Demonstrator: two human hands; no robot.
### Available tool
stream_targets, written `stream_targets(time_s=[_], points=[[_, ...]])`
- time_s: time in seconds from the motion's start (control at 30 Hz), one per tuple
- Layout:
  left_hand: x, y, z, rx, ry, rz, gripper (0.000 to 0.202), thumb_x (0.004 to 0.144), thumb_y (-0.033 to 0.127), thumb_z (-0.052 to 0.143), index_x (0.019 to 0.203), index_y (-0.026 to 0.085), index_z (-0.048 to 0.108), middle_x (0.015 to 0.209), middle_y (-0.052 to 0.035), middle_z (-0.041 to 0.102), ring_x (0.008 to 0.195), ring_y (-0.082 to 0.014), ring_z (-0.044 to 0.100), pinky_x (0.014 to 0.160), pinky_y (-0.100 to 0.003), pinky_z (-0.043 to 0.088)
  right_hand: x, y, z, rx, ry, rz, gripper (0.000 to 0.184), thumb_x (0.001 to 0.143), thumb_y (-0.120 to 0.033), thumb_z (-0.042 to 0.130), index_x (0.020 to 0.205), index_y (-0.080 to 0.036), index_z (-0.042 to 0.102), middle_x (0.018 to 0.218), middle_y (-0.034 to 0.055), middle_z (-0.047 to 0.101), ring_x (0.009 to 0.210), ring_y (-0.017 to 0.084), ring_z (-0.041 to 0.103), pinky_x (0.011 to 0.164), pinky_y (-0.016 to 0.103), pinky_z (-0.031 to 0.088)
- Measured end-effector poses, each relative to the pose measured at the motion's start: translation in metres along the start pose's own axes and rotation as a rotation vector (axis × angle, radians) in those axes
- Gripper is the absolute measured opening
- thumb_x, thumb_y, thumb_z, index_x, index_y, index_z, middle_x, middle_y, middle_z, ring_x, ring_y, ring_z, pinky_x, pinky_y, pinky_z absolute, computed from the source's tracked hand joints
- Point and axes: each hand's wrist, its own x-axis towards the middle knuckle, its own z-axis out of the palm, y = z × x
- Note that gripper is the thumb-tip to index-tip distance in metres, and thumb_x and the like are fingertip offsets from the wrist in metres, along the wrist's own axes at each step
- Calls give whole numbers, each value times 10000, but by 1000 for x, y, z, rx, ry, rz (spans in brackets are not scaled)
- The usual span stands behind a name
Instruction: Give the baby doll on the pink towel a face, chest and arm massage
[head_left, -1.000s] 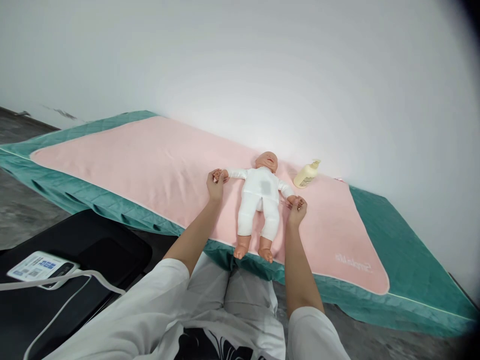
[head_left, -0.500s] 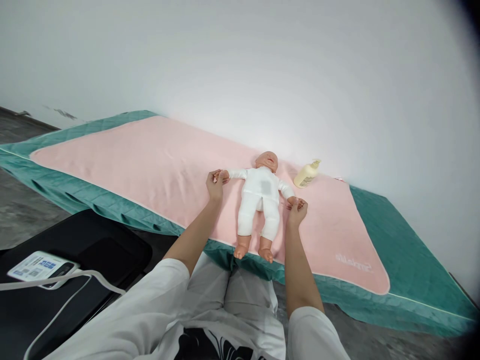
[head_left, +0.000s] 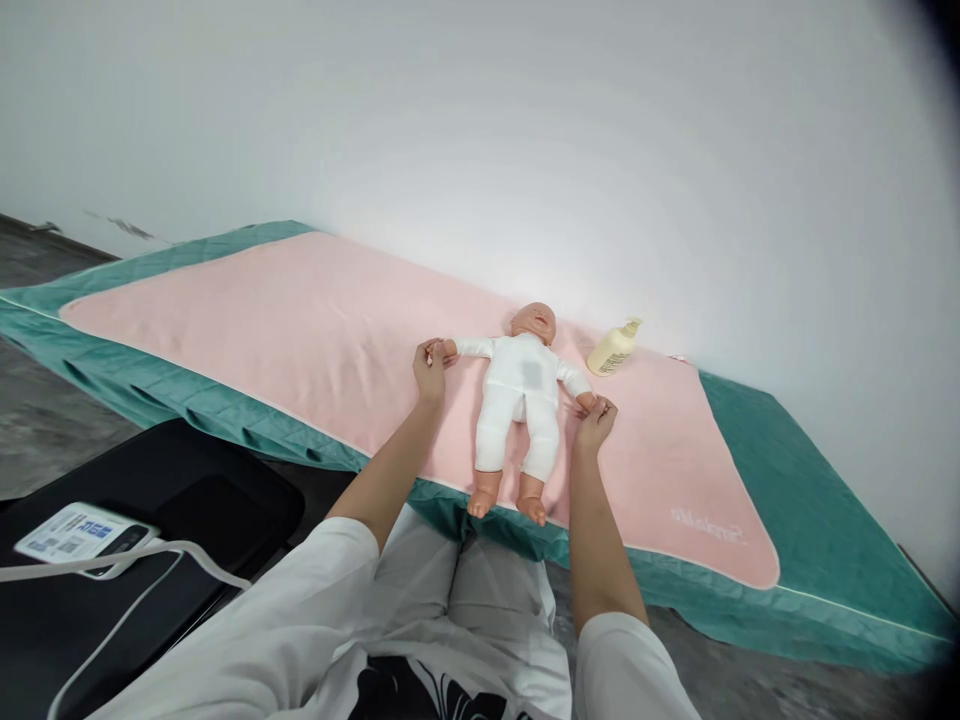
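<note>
A baby doll in a white suit lies on its back on a pink blanket, head toward the wall, bare feet near the blanket's front edge. My left hand is closed round the doll's outstretched hand on the left side. My right hand pinches the doll's other hand on the right side. Both doll arms are spread outward.
A cream pump bottle lies on the blanket right of the doll's head. The blanket covers a green quilted mattress against a white wall. A black case at lower left carries a white device with a cable.
My fingers have shifted slightly on the doll's hands; the right hand has crept a little up and right. The doll stays in place.
</note>
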Motion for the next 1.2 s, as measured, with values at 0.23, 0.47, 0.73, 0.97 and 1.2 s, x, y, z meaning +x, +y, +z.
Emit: stream_targets(time_s=[0.23,0.47,0.73,0.97,1.2], points=[[3,-3,-1,-9,-17,-13,404,773,472,723,999,161,598,1094,-109,606,862,-150,665,721,-287,611,2,2,2,46,-31,5,420,864,-607,438,1006,-213,409,1131,62,528,586,51,572,594,255,520],[3,-3,-1,10,-9,-7,373,739,392,761,990,160,611,1108,-108,599,935,-170,646,724,-285,612,3,4,1,65,-68,1,492,825,-632,499,1053,-206,404,1055,37,533,630,64,590,656,277,538],[2,-1,0,-4,5,-14,383,712,380,780,981,156,624,1095,-103,605,890,-161,652,703,-288,613,1,2,1,37,-51,-11,518,781,-635,573,1020,-203,413,998,21,557,592,66,586,582,242,519],[1,-1,-2,23,-1,19,375,776,464,713,987,161,642,1044,-103,625,901,-168,644,664,-277,609,-3,-3,0,1,-18,-6,454,819,-600,537,999,-195,439,956,18,572,556,69,577,547,238,508],[2,-2,0,-23,0,21,437,804,557,651,957,149,625,1059,-119,618,814,-149,657,664,-300,611,-4,-4,0,-12,5,-5,407,867,-586,466,962,-190,463,957,31,580,534,70,569,522,242,497]])
